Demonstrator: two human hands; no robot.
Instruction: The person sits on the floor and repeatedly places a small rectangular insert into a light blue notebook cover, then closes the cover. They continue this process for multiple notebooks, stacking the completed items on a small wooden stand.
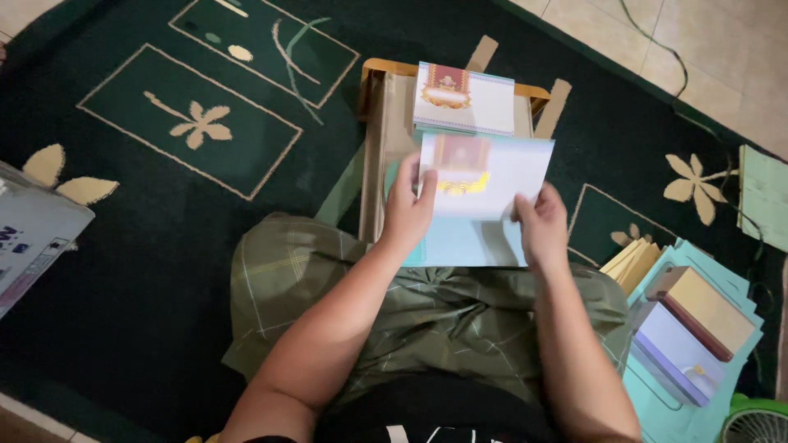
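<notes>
One dark green carpet (148,246) with cream leaf and flower motifs covers most of the floor under us, with pale tiles (698,49) showing at the upper right. One olive checked cloth (427,320) lies across our lap. One low wooden stand (386,123) sits just ahead of our knees, and on its far end rests one white card (476,102) with a red and gold emblem. To our right we count one spread of light blue sheets (698,410), bearing one tan-covered book (714,308), one lavender-covered book (673,349) and one small fan of yellowish envelopes (630,261). One grey printed box (29,238) shows at the left edge, and one green fan grille (755,422) at the lower right corner. We hold one pale blue card (480,201), also marked with a red and gold emblem, above the near end of the stand. Our left hand (408,209) grips its left edge, thumb on top and fingers curled beneath. Our right hand (543,226) pinches its right edge, thumb on the face; the other fingers are hidden behind the card.
</notes>
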